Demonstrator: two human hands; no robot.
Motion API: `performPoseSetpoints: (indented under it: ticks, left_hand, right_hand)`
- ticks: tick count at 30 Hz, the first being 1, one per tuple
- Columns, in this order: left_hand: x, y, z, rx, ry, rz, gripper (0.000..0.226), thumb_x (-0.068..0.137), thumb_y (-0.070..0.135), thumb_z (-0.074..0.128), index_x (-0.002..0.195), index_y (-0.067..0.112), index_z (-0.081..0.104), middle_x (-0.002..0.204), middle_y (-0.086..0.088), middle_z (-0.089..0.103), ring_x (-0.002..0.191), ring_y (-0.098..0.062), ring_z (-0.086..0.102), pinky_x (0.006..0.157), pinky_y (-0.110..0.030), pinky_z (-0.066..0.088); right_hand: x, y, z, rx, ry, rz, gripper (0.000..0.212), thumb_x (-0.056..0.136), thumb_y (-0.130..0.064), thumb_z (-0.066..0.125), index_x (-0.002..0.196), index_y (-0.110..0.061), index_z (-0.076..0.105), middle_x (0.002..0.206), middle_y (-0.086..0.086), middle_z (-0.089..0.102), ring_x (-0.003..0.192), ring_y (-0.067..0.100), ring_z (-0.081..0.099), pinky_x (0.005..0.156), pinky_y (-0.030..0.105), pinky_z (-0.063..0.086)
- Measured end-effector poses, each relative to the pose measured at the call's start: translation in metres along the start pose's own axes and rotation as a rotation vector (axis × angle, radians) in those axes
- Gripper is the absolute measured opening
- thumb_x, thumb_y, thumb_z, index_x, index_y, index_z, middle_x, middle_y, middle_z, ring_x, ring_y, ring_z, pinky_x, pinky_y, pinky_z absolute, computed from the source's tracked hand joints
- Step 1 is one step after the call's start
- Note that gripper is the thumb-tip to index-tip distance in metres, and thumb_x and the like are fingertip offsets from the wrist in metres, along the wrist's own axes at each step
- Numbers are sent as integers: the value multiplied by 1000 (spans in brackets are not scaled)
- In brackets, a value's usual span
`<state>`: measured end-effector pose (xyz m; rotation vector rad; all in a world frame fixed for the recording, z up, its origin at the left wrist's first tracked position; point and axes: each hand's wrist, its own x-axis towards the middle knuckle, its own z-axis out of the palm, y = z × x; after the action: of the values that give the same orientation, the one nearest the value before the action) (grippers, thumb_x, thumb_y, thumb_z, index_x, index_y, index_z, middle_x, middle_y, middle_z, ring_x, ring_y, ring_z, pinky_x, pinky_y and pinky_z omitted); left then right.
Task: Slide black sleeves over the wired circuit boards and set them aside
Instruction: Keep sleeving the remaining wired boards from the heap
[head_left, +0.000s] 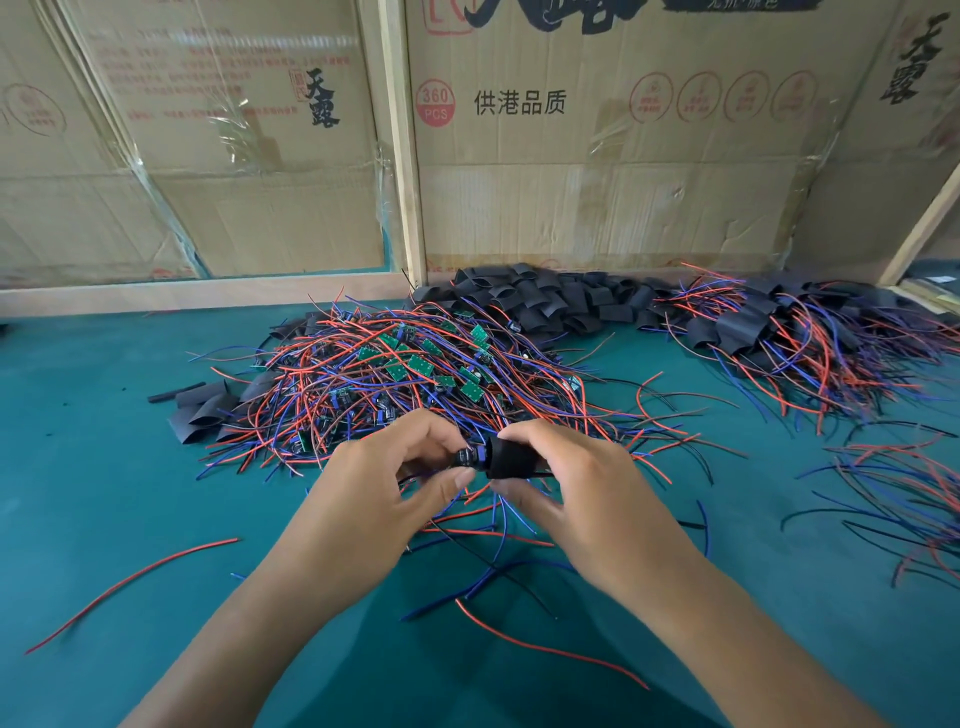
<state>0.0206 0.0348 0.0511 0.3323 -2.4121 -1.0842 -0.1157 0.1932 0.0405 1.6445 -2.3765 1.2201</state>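
The person's right hand (566, 483) pinched a black sleeve (511, 457) between thumb and curled fingers. Just to its left, the left hand (384, 493) gripped a small circuit board (466, 455) by its end, board and sleeve mouth meeting between the two hands. The sleeve looked soft and thin-walled, likely to flatten under a hard squeeze, so a light hold on its sides seemed best. The board looked light and stiff, its wires (498, 514) limp beneath the hands. Beyond the knuckles lay the unsleeved pile (395, 374).
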Motion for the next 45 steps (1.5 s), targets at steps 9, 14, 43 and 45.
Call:
performPoseSetpoints:
  ticks: [9,14,43,45]
  left_hand:
    - [-1,2,-2,21,0,44,11,90,26,72,94,34,65,81,13,68,74,-10,60,69,-20,45]
    - [-1,2,-3,77,6,61,16,90,22,73,93,35,65,81,16,67,76,-10,60,70,-21,45]
    - [-2,10,-5,118,-9,76,22,87,18,76,93,36,65,87,18,68,81,-5,60,72,-10,41]
    - [-3,9,-6,85,-5,56,23,87,18,76,94,36,64,89,20,69,83,-5,62,73,-9,42]
  right_hand:
    - [0,2,0,-33,-27,-41,23,92,-27,71,114,-24,64,102,-9,67,91,18,64,82,42,51]
    - [0,3,-4,-41,-21,-59,27,92,-30,72,117,-24,64,105,-8,69,93,17,64,83,40,51]
    - [-2,3,-1,-72,-3,-167,35,92,-45,64,117,-22,66,99,-7,71,87,15,66,74,34,52]
    - [-1,4,-3,-75,14,-170,38,92,-46,63,120,-22,66,102,-6,71,88,16,67,75,38,54]
